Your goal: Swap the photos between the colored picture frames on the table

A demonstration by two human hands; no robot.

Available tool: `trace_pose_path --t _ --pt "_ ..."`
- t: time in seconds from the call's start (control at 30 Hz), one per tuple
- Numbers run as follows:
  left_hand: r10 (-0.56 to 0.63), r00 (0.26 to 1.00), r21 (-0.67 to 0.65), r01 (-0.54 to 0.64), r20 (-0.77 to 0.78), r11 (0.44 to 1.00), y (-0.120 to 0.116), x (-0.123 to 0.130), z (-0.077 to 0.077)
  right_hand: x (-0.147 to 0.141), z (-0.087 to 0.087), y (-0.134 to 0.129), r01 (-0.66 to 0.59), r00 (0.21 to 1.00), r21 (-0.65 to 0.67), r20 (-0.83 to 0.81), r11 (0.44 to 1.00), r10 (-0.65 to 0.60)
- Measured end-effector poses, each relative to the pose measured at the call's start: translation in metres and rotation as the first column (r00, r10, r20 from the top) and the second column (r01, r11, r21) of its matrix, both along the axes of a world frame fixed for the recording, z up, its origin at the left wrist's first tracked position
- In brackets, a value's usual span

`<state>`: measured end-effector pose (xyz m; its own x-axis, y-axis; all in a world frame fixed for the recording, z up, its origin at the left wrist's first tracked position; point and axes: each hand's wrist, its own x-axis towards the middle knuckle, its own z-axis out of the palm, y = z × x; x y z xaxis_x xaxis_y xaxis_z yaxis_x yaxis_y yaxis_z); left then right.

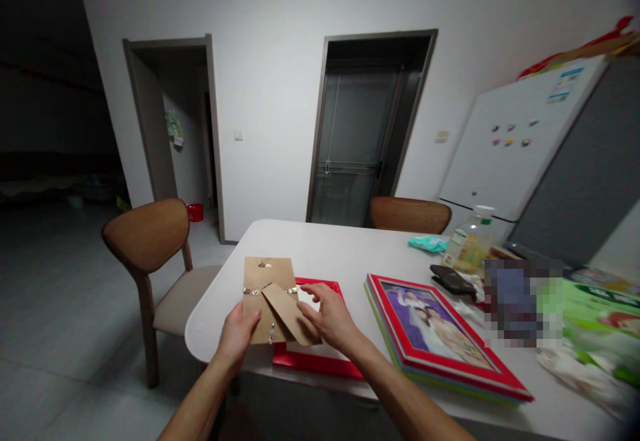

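Observation:
A brown picture frame backing board (255,274) is tilted up above the near side of the table, with metal clips on its edges and a slanting easel leg (287,311). My left hand (237,334) grips its lower left edge, thumb on the brown face. At the right edge, my right hand (331,317) has its fingers bent and apart, close to the easel leg and a side clip (291,291); whether they touch is unclear. Beneath lies a red picture frame (320,363), partly covered by the board and my right hand.
Stacked frames, topped by a red-framed photo (430,327), lie on the white table (295,241). Further right are a black phone-like object (453,281), a bottle (470,241), a teal packet (427,244) and green packaging (595,314). Wooden chairs (150,237) stand at the left and behind.

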<state>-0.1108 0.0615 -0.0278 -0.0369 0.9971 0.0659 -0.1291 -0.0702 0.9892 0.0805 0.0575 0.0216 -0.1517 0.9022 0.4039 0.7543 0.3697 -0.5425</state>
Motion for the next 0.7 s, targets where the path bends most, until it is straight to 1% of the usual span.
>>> trace_pose_path --t 0.1,0.17,0.23,0.33,0.4,0.47,0.53,0.6,0.63,0.67,0.7 --pt "0.014 0.998 -0.060 -0.017 -0.059 0.998 0.001 -0.026 -0.003 0.030 -0.024 0.003 0.166 0.984 -0.041 0.077 0.985 -0.163" --pt "0.010 0.993 -0.095 -0.021 -0.117 0.995 0.004 -0.040 -0.004 0.049 -0.039 0.004 0.247 0.959 -0.076 0.161 0.966 -0.233" --pt "0.006 0.982 -0.123 -0.030 -0.191 0.992 0.009 -0.049 -0.005 0.061 -0.049 0.003 0.304 0.932 -0.106 0.241 0.947 -0.273" --pt "0.048 0.936 -0.128 -0.099 -0.350 0.987 0.020 -0.058 -0.008 0.065 -0.056 0.002 0.352 0.905 -0.142 0.305 0.925 -0.297" --pt "0.107 0.874 -0.102 -0.175 -0.473 0.979 0.027 -0.066 -0.010 0.063 -0.057 0.004 0.366 0.900 -0.160 0.310 0.917 -0.305" --pt "0.158 0.796 -0.061 -0.237 -0.584 0.970 0.031 -0.073 -0.011 0.063 -0.056 0.007 0.379 0.902 -0.171 0.291 0.910 -0.320" --pt "0.194 0.720 -0.011 -0.270 -0.667 0.963 0.031 -0.078 -0.010 0.065 -0.055 0.011 0.393 0.908 -0.194 0.237 0.899 -0.346" --pt "0.234 0.656 0.060 -0.276 -0.718 0.959 0.028 -0.076 -0.006 0.066 -0.052 0.013 0.392 0.920 -0.264 0.105 0.881 -0.378" --pt "0.257 0.632 0.103 -0.270 -0.731 0.957 0.025 -0.071 -0.003 0.066 -0.049 0.012 0.367 0.920 -0.322 -0.011 0.873 -0.391" --pt "0.278 0.615 0.146 -0.257 -0.738 0.955 0.021 -0.062 -0.001 0.065 -0.045 0.011 0.315 0.903 -0.387 -0.158 0.866 -0.399" --pt "0.296 0.605 0.189 -0.235 -0.739 0.953 0.016 -0.050 0.002 0.064 -0.041 0.008 0.235 0.857 -0.448 -0.323 0.862 -0.402"
